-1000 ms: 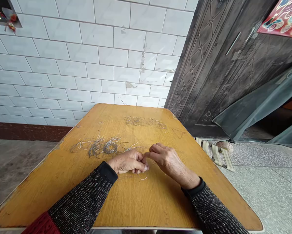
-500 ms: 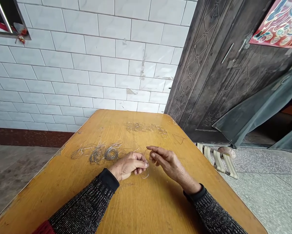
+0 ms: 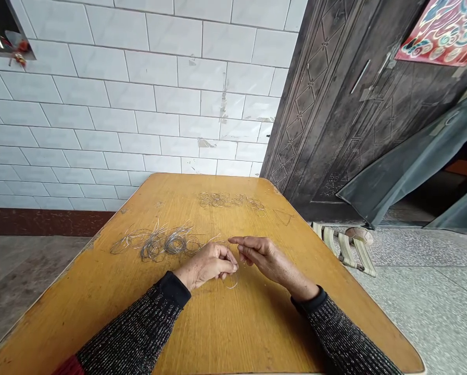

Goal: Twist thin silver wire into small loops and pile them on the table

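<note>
Near the table's middle, my left hand [image 3: 211, 264] is closed in a pinch on a thin silvery wire [image 3: 233, 285], which curves below the fingertips in a small loop. More of this wire arcs upward toward my right hand [image 3: 262, 256]. That hand has its index finger stretched left above the pinch, with the thumb lower and a little apart. Whether the index finger touches the wire I cannot tell. Coiled wire bundles [image 3: 175, 241] lie just beyond my left hand, with loose ends sticking out.
Farther back on the wooden table [image 3: 217, 328] are several thin wire rings [image 3: 221, 200] and a bent wire piece [image 3: 284, 216]. A tiled wall [image 3: 159, 114] stands behind. Right of the table are a dark carved door [image 3: 315, 130], a grey curtain [image 3: 405, 172] and a striped strap item [image 3: 346, 249].
My right index finger has moved slightly left and now reaches over the left fingertips. My left hand keeps its pinch on the wire. The whole view has shifted slightly.
</note>
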Motion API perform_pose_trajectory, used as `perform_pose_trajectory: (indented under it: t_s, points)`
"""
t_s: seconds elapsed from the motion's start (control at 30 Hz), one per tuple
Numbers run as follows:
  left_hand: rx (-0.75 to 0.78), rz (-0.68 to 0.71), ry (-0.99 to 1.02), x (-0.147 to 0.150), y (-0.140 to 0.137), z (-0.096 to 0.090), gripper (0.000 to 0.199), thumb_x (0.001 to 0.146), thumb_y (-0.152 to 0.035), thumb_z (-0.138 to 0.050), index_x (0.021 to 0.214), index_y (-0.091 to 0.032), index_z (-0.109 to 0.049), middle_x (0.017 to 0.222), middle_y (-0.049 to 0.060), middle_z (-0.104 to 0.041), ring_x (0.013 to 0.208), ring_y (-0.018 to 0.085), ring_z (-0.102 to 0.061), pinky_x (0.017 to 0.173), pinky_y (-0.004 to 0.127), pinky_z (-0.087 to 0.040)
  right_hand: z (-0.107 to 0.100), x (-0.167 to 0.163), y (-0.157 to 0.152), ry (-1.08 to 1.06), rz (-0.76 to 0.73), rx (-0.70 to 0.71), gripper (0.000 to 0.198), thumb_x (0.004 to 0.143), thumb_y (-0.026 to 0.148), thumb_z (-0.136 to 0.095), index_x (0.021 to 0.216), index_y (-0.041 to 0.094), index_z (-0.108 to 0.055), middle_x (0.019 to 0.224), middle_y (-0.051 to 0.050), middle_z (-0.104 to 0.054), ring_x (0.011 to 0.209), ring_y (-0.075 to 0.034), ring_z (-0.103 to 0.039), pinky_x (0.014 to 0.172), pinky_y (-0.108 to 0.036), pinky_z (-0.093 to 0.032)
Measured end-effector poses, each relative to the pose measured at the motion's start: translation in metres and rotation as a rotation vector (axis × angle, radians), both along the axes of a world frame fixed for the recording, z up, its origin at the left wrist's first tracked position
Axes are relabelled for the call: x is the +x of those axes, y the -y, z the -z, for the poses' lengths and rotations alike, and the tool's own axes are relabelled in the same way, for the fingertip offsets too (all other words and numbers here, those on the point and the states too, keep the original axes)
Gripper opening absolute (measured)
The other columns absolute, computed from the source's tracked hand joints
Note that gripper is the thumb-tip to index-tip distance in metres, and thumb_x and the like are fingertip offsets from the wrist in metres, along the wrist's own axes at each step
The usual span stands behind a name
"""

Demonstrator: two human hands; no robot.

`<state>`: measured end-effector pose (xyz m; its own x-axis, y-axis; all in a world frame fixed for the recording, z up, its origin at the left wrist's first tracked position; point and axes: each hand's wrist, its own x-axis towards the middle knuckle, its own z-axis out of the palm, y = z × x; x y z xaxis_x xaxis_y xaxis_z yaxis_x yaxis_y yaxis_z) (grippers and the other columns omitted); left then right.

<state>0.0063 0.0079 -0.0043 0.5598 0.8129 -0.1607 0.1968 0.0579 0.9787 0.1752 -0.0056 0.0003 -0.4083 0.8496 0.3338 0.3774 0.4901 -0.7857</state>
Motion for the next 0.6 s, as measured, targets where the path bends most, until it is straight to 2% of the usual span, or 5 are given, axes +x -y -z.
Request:
perform_pose_trajectory:
  t_s: [0.13,0.4,0.6]
  points:
    - [-0.013,0.005,0.016,-0.0003,-0.0006,0.0008,0.009,0.059,-0.022,-0.059,0.061,-0.014,-0.055,0.055,-0.002,-0.052,0.045,0.006,-0.041,0.043,0.02,-0.028,-0.0005,0.0005,-0.0001,0.02,-0.016,0.017,0.033,0.087,0.028,-0.039,0.106,0.015,-0.061,0.055,0.003,-0.041,0.05,-0.008,-0.038,0.053,-0.022,-0.036]
    - [0.009,0.005,0.01,-0.0001,-0.0008,0.0027,0.011,0.06,-0.023,-0.06,0.062,-0.014,-0.055,0.057,-0.002,-0.052,0.044,0.006,-0.042,0.043,0.02,-0.029,0.0053,0.0013,-0.0055,-0.05,-0.029,-0.095,0.036,0.085,0.038,-0.043,0.105,0.015,-0.062,0.054,0.003,-0.045,0.049,-0.008,-0.039,0.051,-0.021,-0.037]
    - [0.014,0.015,0.028,0.0004,-0.0002,0.0028,0.011,0.06,-0.024,-0.061,0.062,-0.014,-0.056,0.056,-0.002,-0.053,0.043,0.006,-0.044,0.041,0.02,-0.031,0.0076,0.0,-0.0064,-0.039,-0.041,-0.066,0.039,0.084,0.043,-0.043,0.103,0.016,-0.063,0.055,0.001,-0.049,0.049,-0.008,-0.04,0.05,-0.021,-0.037]
